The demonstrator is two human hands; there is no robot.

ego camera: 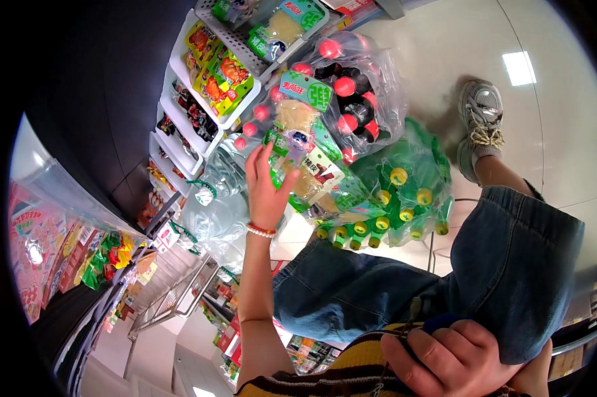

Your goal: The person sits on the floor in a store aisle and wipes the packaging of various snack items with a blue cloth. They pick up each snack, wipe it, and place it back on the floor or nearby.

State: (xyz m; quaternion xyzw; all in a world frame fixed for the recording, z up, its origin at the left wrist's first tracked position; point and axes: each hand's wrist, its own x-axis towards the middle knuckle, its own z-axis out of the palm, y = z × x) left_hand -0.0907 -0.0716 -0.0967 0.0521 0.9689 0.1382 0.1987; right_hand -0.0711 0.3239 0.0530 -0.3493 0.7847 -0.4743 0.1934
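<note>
My left hand (269,191), with a red-and-white bead bracelet (261,230) on its wrist, reaches onto a loose pile of snack packs. Its fingertips touch the edge of a green-and-clear snack pack (296,116), thumb and fingers apart. Partly under that pack lies a pack with a cream label (323,171). The pile rests on shrink-wrapped drink bottles: dark bottles with red caps (348,87) and green bottles with yellow caps (399,176). My right hand (449,355) is curled at my lap beside something dark blue (442,321); whether it grips that is hidden.
White shelf baskets (229,116) hold yellow snack packs (224,79) on the left, and a grey perforated basket (234,42) holds more green packs. Large clear water bottles (219,198) stand beside my left arm. My shoe (482,114) is on the tiled floor (571,149).
</note>
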